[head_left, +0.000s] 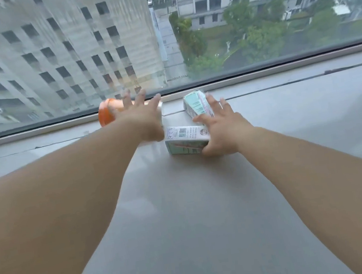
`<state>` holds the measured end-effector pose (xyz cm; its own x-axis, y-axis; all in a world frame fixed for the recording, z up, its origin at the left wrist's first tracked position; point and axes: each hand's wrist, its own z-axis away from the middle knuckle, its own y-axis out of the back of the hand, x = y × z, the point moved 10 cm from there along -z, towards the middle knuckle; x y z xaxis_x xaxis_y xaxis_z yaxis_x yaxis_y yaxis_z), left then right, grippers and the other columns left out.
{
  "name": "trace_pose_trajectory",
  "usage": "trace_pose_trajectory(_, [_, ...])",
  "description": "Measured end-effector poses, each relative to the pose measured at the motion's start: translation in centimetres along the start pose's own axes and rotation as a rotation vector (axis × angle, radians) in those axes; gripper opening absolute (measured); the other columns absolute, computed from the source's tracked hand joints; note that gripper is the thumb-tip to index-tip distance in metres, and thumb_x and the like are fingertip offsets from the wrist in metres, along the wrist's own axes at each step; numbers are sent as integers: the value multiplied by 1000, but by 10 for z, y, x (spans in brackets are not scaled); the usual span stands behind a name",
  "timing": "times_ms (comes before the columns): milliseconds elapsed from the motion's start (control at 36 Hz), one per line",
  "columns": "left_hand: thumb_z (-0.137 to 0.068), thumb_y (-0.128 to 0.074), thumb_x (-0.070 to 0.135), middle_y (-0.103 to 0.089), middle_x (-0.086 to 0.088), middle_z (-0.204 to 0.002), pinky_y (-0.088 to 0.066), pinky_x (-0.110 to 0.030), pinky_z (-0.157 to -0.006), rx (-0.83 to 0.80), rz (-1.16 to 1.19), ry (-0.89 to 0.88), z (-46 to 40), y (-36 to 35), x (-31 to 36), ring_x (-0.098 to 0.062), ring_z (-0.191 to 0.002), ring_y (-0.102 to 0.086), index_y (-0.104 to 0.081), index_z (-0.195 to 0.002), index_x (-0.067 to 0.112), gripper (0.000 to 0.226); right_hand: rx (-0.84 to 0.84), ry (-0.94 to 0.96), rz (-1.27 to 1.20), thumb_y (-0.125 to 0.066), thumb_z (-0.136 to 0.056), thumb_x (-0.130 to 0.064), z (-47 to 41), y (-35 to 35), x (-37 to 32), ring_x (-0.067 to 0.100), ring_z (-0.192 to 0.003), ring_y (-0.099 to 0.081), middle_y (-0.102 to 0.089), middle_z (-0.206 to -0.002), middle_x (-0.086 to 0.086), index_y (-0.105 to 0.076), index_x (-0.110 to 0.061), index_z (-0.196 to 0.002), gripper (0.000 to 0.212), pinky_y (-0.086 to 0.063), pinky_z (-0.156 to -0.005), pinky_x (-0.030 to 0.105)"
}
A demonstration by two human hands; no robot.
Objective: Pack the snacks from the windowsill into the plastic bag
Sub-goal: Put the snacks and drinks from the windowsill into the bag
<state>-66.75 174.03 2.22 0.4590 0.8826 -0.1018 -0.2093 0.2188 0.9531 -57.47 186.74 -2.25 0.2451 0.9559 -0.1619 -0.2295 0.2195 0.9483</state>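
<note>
Reaching out, left hand [142,121] spreads over orange snack [106,115]; right hand [222,130] spreads across cartons [186,139].

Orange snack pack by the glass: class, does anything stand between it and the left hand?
Nothing visible does. The left hand spreads open directly over the orange snack pack on the windowsill. The two cartons lie to the right, under the right hand.

Near windowsill [187,218] bare between forearms, wide lane in. Far edge blocked by window glass [253,32]. Two cartons: flat carton [185,139] centre, tilted carton [195,105] just behind, touching or not unclear. Orange container [105,115] far left at glass. Right of cartons, sill open.
</note>
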Motion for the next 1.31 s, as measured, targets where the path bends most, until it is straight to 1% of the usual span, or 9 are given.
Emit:
trace_pose_trajectory(139, [-84, -57, 26, 3, 7, -159, -7, -70, -108, 10, -51, -5, -22, -21, -14, -27, -146, 8, 6, -150, 36, 92, -7, 43, -56, -63, -75, -54, -7, -2, 2, 28, -142, -11, 19, -157, 3, -20, -41, -145, 83, -28, -112, 41])
trace_pose_trajectory(278, [-84, -57, 38, -30, -1, -139, -36, -63, -93, 191, -269, -49, -22, -5, -9, -28, -131, -21, -33, -138, 25, 60, -7, 34, -47, -58, -75, -65, -5, 0, 1, 30, -131, -24, 15, -158, 3, -21, -42, -144, 82, -33, -107, 40])
trace_pose_trajectory(444, [-71, -62, 64, -39, -6, -129, -29, -66, -102, 139, -209, -9, -10, -13, -22, -28, -127, -28, -49, -128, 21, 72, -12, 4, -53, -59, -77, -59, 2, -1, -1, 34, -127, -28, 14, -158, 7, -36, -32, -136, 68, -35, -102, 39])
trace_pose_trajectory(611, [-73, -59, 56, -57, -4, -112, -44, -36, -87, 84, 1, 40, 22, -32, -35, -28, -106, -55, -47, -110, 20, 53, 66, -78, -106, -59, -76, -62, 34, -11, -3, 33, -122, -31, 10, -158, 8, -46, -27, -124, 60, -36, -96, 36])
trace_pose_trajectory(722, [-80, -56, 45, -50, -4, -97, -39, -32, -78, -103, 132, 74, 38, -42, -43, -27, -92, -47, -44, -115, 18, 46, 8, -95, -64, -58, -76, -64, 61, -23, -10, 34, -122, -33, 12, -158, 9, -47, -27, -122, 60, -35, -96, 38])
trace_pose_trajectory(806, [-83, -58, 48, -52, -7, -114, -39, -33, -80, -320, 336, 86, 51, -55, -50, -26, -97, -47, -43, -124, 20, 52, -54, -123, 15, -59, -74, -63, 65, -23, -15, 38, -133, -25, 13, -157, 13, -44, -32, -129, 65, -32, -101, 46])
trace_pose_trajectory(889, [-81, -61, 54, -52, -8, -122, -37, -30, -78, -269, 429, 105, 63, -61, -55, -24, -96, -47, -42, -126, 19, 60, -127, -162, -28, -66, -69, -61, 48, -21, -18, 44, -142, -2, 24, -155, 13, -30, -42, -141, 83, -24, -109, 52])
trace_pose_trajectory(1028, [-78, -63, 46, -52, -3, -103, -39, -29, -72, -186, 386, 108, 77, -64, -50, -24, -92, -48, -42, -124, 21, 57, -83, -272, -182, -67, -70, -55, 32, -18, -19, 39, -131, -24, 25, -155, 9, -28, -43, -142, 82, -28, -105, 40])
trace_pose_trajectory(1306, [-74, -65, 44, -56, -5, -121, -41, -26, -75, -262, 448, 206, 154, -91, -70, -25, -108, -55, -46, -126, 17, 61, -49, -474, -259, -57, -76, -36, 129, -44, -33, 38, -117, -34, -20, -138, 19, -43, -27, -132, 58, -33, -101, 37])
